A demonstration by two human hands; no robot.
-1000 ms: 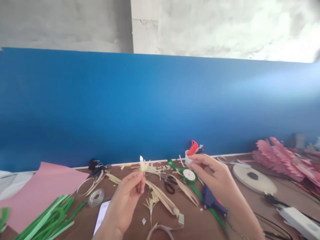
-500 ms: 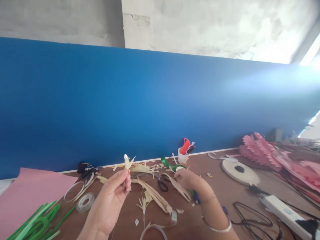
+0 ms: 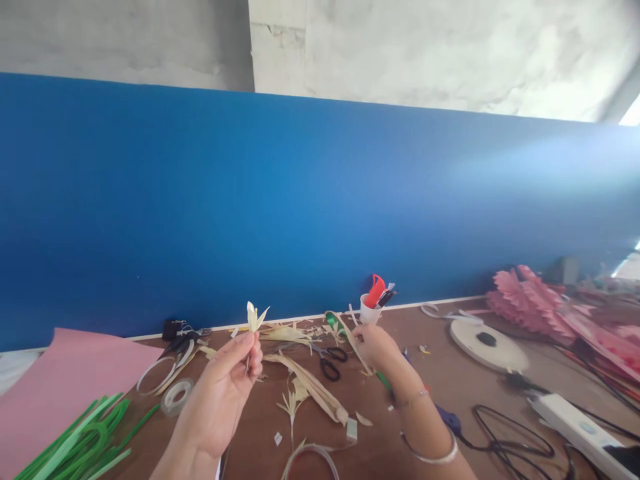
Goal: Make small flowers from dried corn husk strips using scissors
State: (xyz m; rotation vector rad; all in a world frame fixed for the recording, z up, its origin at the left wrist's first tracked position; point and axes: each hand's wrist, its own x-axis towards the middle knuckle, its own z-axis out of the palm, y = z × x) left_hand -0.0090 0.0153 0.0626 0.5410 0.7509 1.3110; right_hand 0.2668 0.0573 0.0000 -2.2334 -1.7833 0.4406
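My left hand (image 3: 227,377) pinches the thin stem of a small cream flower (image 3: 255,318), made of what looks like dried husk, its pointed petals upright above the thumb. My right hand (image 3: 376,345) is closed on a pale strip of dried husk (image 3: 356,343), lifted and slanting beside the fingers. Green ribbon (image 3: 334,321) shows just behind that strip. Between my hands lie black-handled scissors (image 3: 330,369), a long folded husk piece (image 3: 315,390) and a second small flower (image 3: 291,403) on a stem.
A white cup (image 3: 369,309) with pens and a red tool stands by the blue partition (image 3: 300,200). To the left are pink paper (image 3: 95,363), green stems (image 3: 85,440) and a tape roll (image 3: 177,398). On the right lie a round white device (image 3: 487,347), power strip (image 3: 575,427) and cables.
My right hand has picked up a husk strip from the table and raised it slightly. The scissors' handles show more fully. My left hand still holds the flower; the view has shifted slightly.
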